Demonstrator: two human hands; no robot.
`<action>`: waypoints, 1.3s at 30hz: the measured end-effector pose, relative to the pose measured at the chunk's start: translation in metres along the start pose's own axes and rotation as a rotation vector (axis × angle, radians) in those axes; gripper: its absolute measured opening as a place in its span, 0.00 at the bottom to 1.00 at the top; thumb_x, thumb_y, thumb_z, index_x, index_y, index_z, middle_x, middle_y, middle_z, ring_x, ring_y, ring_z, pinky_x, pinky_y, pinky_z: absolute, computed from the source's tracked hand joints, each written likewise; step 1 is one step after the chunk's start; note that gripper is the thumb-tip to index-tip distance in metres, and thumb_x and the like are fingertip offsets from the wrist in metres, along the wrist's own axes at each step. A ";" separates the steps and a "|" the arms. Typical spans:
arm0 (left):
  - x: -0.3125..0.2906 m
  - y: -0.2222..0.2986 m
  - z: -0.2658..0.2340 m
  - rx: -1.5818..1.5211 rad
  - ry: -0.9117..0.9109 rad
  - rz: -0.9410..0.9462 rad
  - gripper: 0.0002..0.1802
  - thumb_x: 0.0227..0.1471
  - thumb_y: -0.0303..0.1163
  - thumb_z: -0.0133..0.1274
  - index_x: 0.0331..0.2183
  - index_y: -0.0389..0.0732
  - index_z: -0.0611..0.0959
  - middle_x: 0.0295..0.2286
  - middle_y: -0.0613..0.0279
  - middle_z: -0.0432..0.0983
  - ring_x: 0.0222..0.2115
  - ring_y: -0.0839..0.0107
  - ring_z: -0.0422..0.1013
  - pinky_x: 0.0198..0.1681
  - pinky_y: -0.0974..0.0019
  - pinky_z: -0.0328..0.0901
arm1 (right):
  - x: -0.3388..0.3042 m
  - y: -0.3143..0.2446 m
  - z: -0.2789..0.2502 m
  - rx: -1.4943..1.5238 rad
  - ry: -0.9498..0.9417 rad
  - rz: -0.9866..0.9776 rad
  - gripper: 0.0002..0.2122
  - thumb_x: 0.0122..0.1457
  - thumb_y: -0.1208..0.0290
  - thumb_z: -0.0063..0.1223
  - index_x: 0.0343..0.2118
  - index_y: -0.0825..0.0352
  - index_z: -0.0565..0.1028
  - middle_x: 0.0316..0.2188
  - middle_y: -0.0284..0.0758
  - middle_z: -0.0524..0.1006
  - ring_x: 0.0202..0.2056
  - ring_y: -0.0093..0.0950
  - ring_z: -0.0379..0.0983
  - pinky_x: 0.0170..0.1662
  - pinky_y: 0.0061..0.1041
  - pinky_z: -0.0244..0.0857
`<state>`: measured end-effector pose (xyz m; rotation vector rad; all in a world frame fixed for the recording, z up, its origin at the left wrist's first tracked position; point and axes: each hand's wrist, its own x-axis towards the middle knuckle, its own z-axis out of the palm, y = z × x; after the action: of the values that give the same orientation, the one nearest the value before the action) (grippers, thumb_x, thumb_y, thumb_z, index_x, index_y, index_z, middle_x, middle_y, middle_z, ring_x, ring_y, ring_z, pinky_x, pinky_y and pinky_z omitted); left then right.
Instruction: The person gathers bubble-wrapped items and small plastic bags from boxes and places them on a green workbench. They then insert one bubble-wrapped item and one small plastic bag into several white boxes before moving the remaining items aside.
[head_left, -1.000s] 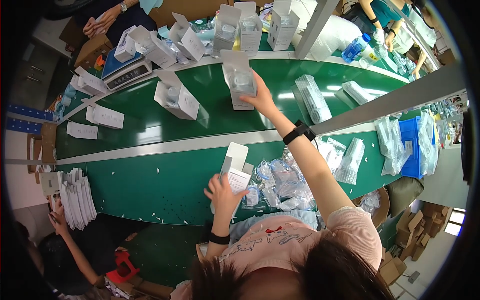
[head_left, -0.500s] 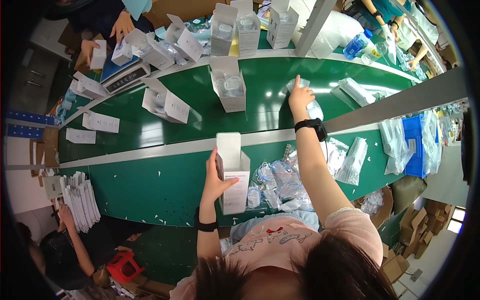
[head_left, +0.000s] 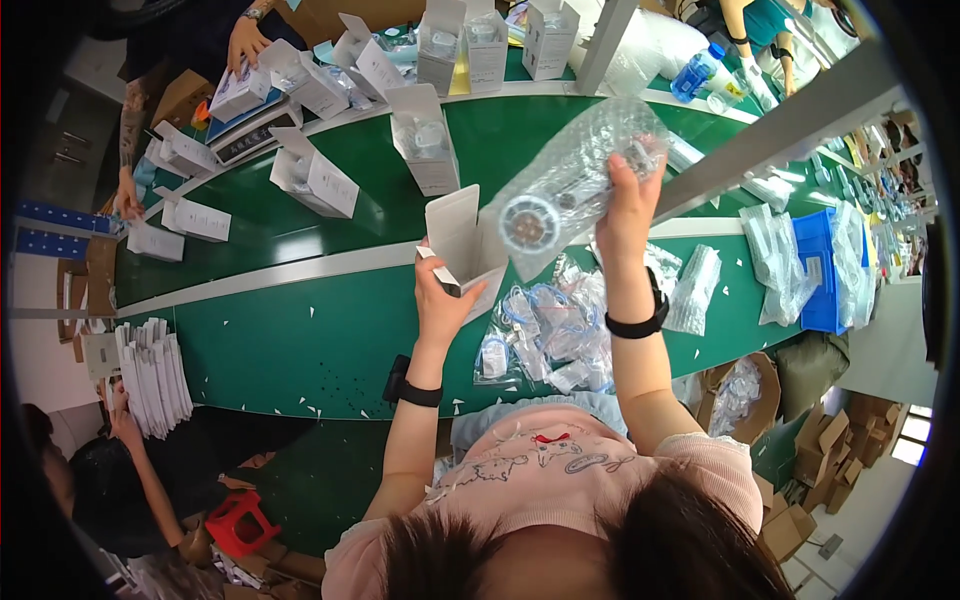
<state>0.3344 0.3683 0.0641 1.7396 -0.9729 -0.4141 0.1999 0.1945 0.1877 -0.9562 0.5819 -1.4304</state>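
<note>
My left hand (head_left: 440,305) is wrapped round an open white carton (head_left: 453,232), tilted with its lid flap standing up. A clear bubble-wrap package (head_left: 572,178) is gripped in my right hand (head_left: 633,205), raised over the bench just right of the carton's mouth. Through the wrap shows a rod-like object with a round, disc-like end; its exact kind I cannot make out. Below the carton and package, small clear plastic bags (head_left: 560,330) with cables and parts lie in a heap on the green bench (head_left: 270,360).
Open filled cartons (head_left: 425,140) stand on the green conveyor belt (head_left: 330,235) beyond a metal rail. A slanting grey post (head_left: 770,145) crosses at right. More bubble-wrap packages (head_left: 695,290) and a blue bin (head_left: 818,270) lie rightward. Co-workers' hands (head_left: 248,45) work across the belt.
My right hand has taken the bubble-wrap package from the belt and brought it up close to the carton. My left hand has tilted the carton, its mouth now turned toward the package.
</note>
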 end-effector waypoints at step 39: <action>-0.011 0.037 -0.011 -0.058 0.042 -0.145 0.06 0.32 0.22 0.58 0.17 0.35 0.75 0.42 0.48 0.68 0.34 0.65 0.69 0.33 0.71 0.62 | -0.089 0.034 -0.032 -0.204 -0.546 -0.083 0.10 0.46 0.83 0.51 0.33 0.67 0.69 0.35 0.34 0.67 0.35 0.24 0.67 0.35 0.20 0.62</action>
<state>0.3200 0.3787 0.0997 1.7654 -0.8003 -0.4927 0.1834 0.2705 0.1247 -1.4821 0.2831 -1.1227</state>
